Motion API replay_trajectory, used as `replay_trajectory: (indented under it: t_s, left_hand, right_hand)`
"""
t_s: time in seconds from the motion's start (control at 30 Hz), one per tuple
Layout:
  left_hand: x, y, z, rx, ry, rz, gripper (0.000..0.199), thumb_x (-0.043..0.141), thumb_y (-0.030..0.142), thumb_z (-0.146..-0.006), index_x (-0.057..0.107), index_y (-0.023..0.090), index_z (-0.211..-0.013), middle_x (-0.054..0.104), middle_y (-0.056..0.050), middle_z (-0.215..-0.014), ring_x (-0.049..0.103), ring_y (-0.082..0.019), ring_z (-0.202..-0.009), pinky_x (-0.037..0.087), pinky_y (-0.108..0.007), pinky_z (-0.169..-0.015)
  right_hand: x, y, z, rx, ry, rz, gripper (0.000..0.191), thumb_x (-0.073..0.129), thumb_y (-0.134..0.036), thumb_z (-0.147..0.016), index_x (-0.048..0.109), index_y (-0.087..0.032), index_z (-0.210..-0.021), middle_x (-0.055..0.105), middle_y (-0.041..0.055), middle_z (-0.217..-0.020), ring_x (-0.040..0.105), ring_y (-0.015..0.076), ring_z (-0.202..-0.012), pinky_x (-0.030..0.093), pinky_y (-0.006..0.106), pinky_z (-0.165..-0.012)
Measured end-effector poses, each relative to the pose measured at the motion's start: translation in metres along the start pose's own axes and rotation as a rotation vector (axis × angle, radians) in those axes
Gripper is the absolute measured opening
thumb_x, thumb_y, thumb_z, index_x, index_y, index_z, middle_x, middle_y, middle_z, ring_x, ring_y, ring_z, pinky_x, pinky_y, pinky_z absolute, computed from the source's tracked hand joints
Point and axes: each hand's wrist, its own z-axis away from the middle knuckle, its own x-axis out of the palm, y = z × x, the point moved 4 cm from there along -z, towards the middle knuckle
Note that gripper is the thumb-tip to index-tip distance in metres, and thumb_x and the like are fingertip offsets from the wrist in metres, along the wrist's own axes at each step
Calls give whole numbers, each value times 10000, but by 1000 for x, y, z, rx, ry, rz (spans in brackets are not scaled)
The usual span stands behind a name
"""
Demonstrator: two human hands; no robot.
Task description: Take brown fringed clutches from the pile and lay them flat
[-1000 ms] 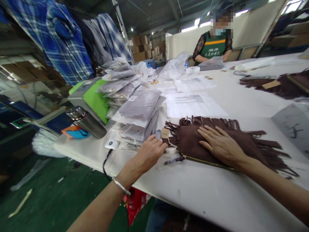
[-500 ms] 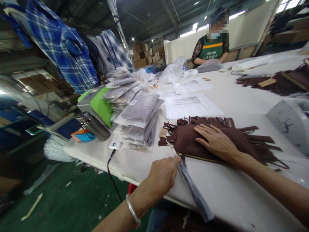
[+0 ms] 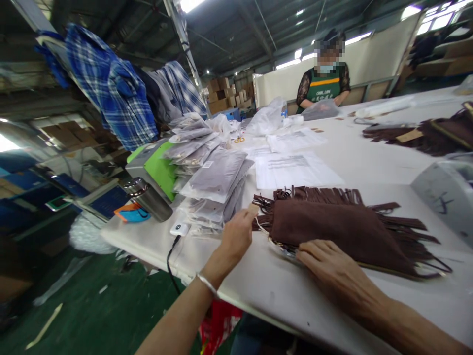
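Observation:
A dark brown fringed bag [image 3: 328,222] lies flat on the table, its zipped edge towards me. My left hand [image 3: 236,234] pinches the small tan hang tag [image 3: 253,208], which is tied by a pale string to the bag's left corner. Along the near edge, my right hand [image 3: 328,264] has its fingers curled together over a plastic-wrapped strap [image 3: 287,253]. Only a short, shiny piece of that strap shows between the bag's corner and the fingertips; the hand covers the rest, and the thumb is hidden.
Bagged garments [image 3: 218,172] are stacked left of the bag, near a steel flask [image 3: 153,199] and a white device [image 3: 180,229] with a cable. Papers [image 3: 295,170] lie behind. More brown fringed bags [image 3: 443,128] are at right. Across the table, a person [image 3: 325,81] handles plastic.
My left hand has let go of the plastic-wrapped strap and moved up to the hang tag. My right hand has slid from the bag's top to its near edge; the strap no longer hangs towards me.

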Motion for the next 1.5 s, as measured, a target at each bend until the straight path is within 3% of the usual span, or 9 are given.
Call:
replay_trajectory:
  t_s: [0.2, 0.4, 0.6, 0.83, 0.93, 1.07, 1.27, 1.4, 1.5]
  left_hand:
    - [20, -29, -46, 334, -182, -175, 256, 516, 118, -920, 604, 237, -1128, 525, -78, -1373, 448, -237, -1306, 419, -383, -1032]
    - [11, -31, -55, 429, -205, -345, 143, 490, 139, -939, 628, 161, -972, 571, -137, -1279, 452, -269, -1290, 406, -404, -1013]
    - [-15, -12, -10, 314, -188, -397, 159, 446, 128, -939, 598, 173, -954, 679, -83, -905, 632, -245, -896, 453, -403, -853]
    - [2, 18, 75, 160, -286, -183, 219, 620, 467, -874, 618, 277, -985, 719, 5, -844, 677, -219, -771, 460, -283, -640]
    - [-4, 12, 71, 42, -291, -77, 314, 483, 547, -937, 649, 282, -960, 727, -3, -805, 691, -224, -762, 451, -284, -622]
    - [-11, -6, 51, -76, -176, -69, 192, 477, 358, -970, 619, 228, -975, 713, -31, -899, 677, -217, -849, 473, -292, -686]
    - [23, 5, 32, 20, -133, 9, 110, 499, 194, -930, 587, 196, -994, 645, -56, -1043, 596, -218, -951, 495, -338, -824]
    - [43, 16, 26, 51, -129, 35, 191, 470, 82, -883, 583, 163, -1015, 625, -84, -1047, 572, -241, -969, 510, -368, -811]
    - [48, 15, 25, 50, -116, 54, 194, 481, 73, -867, 587, 166, -1000, 616, -87, -1053, 558, -250, -994, 513, -381, -821]
  right_hand:
    - [4, 28, 9, 21, 71, 10, 174, 471, -215, -977, 614, -212, -878, 618, 31, -847, 527, 192, -767, 353, 336, -718]
    - [6, 24, 13, 14, 169, -39, 119, 529, -285, -973, 618, -227, -918, 635, 18, -874, 542, 173, -806, 354, 316, -743]
    - [2, 19, 10, -31, 226, -9, 163, 519, -291, -977, 601, -221, -856, 628, 11, -815, 544, 161, -751, 368, 301, -702]
    - [6, 21, 12, -22, 172, 6, 142, 535, -302, -966, 642, -233, -904, 662, 20, -869, 596, 157, -784, 436, 292, -716]
    - [-1, 22, 7, -15, 109, -2, 132, 535, -303, -962, 653, -248, -941, 683, 16, -883, 627, 163, -814, 480, 292, -723]
    - [-20, 36, -3, -4, 130, 30, 219, 473, -311, -983, 678, -255, -931, 714, 19, -890, 663, 166, -812, 529, 302, -744]
    - [-48, 51, -19, 47, 184, 199, 256, 473, -386, -971, 672, -251, -1058, 737, 42, -1025, 701, 199, -922, 582, 319, -813]
    - [-27, 18, -37, -40, 123, 295, 386, 619, -437, -855, 628, -220, -1174, 733, 67, -1093, 706, 238, -951, 606, 335, -782]
    - [3, 5, -40, -122, 125, 388, 375, 601, -270, -751, 660, -150, -1101, 749, 106, -1037, 718, 267, -899, 620, 355, -744]
